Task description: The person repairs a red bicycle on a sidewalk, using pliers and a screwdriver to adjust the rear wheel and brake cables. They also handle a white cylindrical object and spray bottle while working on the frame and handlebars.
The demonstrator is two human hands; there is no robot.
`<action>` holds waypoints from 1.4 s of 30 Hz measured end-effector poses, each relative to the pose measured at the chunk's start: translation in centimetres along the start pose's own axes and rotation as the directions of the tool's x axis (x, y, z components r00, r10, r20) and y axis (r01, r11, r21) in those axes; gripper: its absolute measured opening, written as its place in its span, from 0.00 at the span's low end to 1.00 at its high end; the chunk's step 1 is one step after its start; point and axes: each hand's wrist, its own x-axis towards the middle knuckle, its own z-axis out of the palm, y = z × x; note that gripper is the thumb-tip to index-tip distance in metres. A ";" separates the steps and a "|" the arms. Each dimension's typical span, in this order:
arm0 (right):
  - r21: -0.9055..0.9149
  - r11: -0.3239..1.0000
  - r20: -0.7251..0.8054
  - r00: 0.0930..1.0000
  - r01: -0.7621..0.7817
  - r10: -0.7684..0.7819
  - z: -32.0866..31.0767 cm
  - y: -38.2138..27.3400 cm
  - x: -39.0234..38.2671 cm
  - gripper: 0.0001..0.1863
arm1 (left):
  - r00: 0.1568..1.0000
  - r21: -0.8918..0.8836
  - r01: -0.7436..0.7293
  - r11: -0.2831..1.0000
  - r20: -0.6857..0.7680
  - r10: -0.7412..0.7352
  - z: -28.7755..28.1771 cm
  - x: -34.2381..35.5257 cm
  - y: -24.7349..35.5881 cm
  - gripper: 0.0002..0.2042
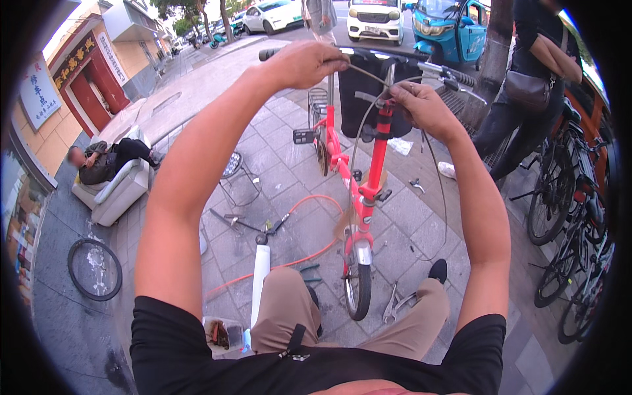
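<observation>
Both my hands are raised in front of a red folding bicycle (376,158), at its handlebar. My left hand (308,64) pinches a thin grey-brown cable (368,74) near the left side of the bar. Beside the top of the red stem, my right hand (424,106) has its fingers closed on the same cable. From there the cable hangs in long loops on both sides of the stem, down toward the paving on the right. Behind my hands, a black basket (361,99) is partly covered. The right handlebar grip (463,78) and its lever show past my right hand.
On the paving lie pliers (391,303), green-handled pliers (307,270), a loose brake lever (417,186), an orange hose (309,247) and a tyre (74,273). A white pump (261,276) stands by my knee. A person (536,49) stands right; parked bicycles (553,197) line that side.
</observation>
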 end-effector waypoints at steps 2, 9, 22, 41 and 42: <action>-0.083 0.996 0.034 0.999 -0.012 0.015 0.0 0.4 -1.4 0.19 | 0.995 0.011 -0.093 0.996 -0.031 0.093 0.0 0.2 -0.2 0.13; -0.213 0.977 0.094 0.995 -0.021 0.041 -0.8 0.2 -5.9 0.15 | 0.999 -0.093 -0.048 0.994 0.016 0.050 -0.5 0.4 -0.2 0.10; -0.404 0.910 -0.122 0.981 0.092 -0.153 -1.6 2.3 -3.3 0.18 | 0.985 -0.088 0.172 0.981 -0.020 -0.174 -3.2 -2.1 0.6 0.22; -0.126 0.964 -0.164 0.963 -0.235 0.214 -3.4 10.8 -15.9 0.22 | 0.980 0.044 0.195 0.980 -0.044 -0.194 -2.0 -2.5 -1.1 0.19; -0.002 0.964 -0.163 0.951 -0.266 0.262 -3.2 12.4 -18.6 0.22 | 0.961 -0.020 0.268 0.963 -0.068 -0.269 -1.5 -2.4 -0.6 0.16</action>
